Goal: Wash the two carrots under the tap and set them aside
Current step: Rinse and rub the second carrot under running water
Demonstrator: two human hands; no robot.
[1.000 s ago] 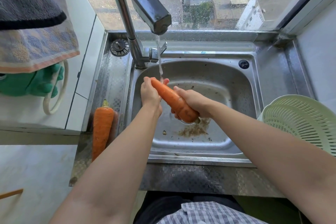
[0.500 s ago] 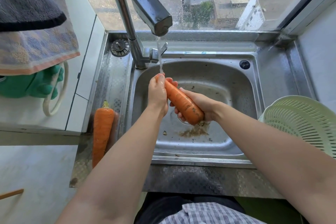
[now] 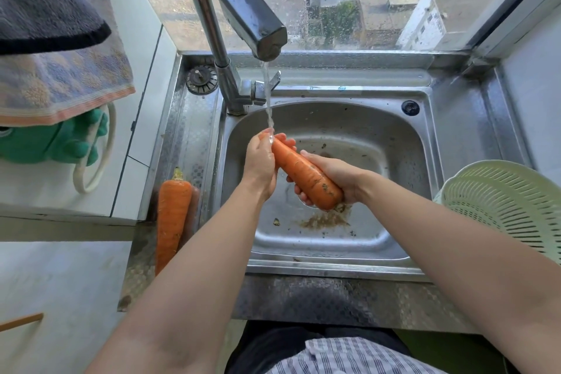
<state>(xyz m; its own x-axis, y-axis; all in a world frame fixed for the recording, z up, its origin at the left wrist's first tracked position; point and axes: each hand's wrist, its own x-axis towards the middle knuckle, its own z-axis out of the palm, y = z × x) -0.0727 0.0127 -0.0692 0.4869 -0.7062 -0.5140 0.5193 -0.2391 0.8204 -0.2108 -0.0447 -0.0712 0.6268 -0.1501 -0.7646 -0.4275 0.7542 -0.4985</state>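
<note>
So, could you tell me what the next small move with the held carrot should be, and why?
Probably slide the carrot up so its thick end meets the stream. It now lands on the tip, gripped by the left hand, while dirt specks cling near the thick end, which the right hand holds.

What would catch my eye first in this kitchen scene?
The left hand and right hand grip a long orange carrot over the stainless steel sink, under a thin stream from the chrome tap. A second orange carrot lies on the counter left of it; a pale green plastic colander sits at the right.
</note>
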